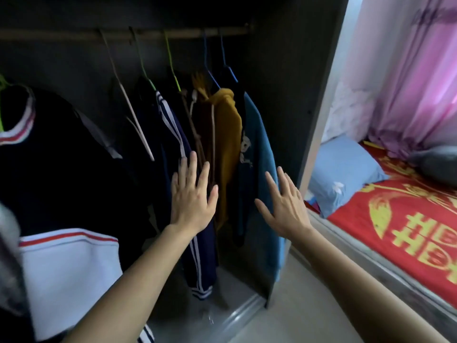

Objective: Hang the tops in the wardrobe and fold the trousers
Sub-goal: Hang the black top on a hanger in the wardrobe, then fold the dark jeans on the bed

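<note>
Several tops hang on hangers from the wardrobe rail [148, 34]. From left to right they are a black and white jacket with red stripes [61, 184], a navy jacket with white stripes [173, 129], a mustard hoodie [226, 134] and a teal-blue top [261, 154]. My left hand [191, 196] is spread flat with straight fingers in front of the navy jacket. My right hand [284, 201] is spread flat too, against the teal-blue top. Neither hand holds anything. No trousers can be made out.
The wardrobe's dark right side panel [291, 95] stands just right of the tops. Beyond it lies a bed with a red and gold cover [395, 226], a blue pillow [343, 177] and pink curtains [415, 82]. Pale floor [296, 305] shows below.
</note>
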Motion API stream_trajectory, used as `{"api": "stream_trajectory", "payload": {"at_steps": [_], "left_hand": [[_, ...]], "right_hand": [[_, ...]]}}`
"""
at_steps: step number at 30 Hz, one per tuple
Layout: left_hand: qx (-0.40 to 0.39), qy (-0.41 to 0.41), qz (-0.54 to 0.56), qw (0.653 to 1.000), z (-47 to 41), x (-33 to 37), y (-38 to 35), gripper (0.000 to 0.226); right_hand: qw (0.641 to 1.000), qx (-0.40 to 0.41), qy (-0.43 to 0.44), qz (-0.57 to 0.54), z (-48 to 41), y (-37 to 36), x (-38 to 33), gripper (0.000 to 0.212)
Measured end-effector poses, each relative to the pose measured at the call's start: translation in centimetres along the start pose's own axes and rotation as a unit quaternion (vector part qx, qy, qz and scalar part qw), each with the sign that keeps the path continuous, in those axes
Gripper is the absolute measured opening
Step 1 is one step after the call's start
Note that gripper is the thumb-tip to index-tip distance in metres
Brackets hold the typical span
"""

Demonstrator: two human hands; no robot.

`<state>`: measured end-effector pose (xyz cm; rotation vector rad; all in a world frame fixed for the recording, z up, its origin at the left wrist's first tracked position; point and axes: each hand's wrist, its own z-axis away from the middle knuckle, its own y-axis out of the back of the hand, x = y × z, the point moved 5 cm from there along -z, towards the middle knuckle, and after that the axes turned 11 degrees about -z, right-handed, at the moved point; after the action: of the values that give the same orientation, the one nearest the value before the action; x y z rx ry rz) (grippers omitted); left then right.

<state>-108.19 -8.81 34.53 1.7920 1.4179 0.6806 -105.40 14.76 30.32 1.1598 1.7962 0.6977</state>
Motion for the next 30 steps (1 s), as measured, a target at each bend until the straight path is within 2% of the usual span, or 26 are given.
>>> {"api": "stream_trajectory", "payload": {"at_steps": [3,7,12,17,21,25,30], "left_hand": [[-0.028,-0.005,0.008,1.0,3.2,2.6,-1.0,0.065],[-0.045,-0.017,0.02,0.999,4.8,6.8,-0.7,0.067],[-0.04,-0.063,0.035,0.997,3.9,15.5,0.4,0.069],[-0.015,-0.13,0.113,0.985,2.9,30.3,0.9,0.07],[-0.039,-0.185,0.179,0.965,4.7,45.6,0.7,0.07],[-0.073,-0.263,0.183,0.945,8.4,59.7,0.5,0.071],[-0.097,-0.351,0.183,0.913,11.0,71.6,0.4,0.073]], "right_hand": [[0.999,-0.008,-0.024,0.03,3.6,1.2,1.8,0.076],[0.997,0.026,-0.062,0.045,6.3,4.9,4.5,0.073],[0.99,0.049,-0.1,0.084,10.5,10.7,10.2,0.072],[0.976,0.073,-0.169,0.12,17.5,18.8,20.6,0.075],[0.955,0.08,-0.23,0.169,25.7,25.8,30.2,0.076],[0.923,0.091,-0.315,0.202,34.5,32.1,39.1,0.079],[0.882,0.101,-0.407,0.214,43.0,37.3,47.7,0.087]]}}
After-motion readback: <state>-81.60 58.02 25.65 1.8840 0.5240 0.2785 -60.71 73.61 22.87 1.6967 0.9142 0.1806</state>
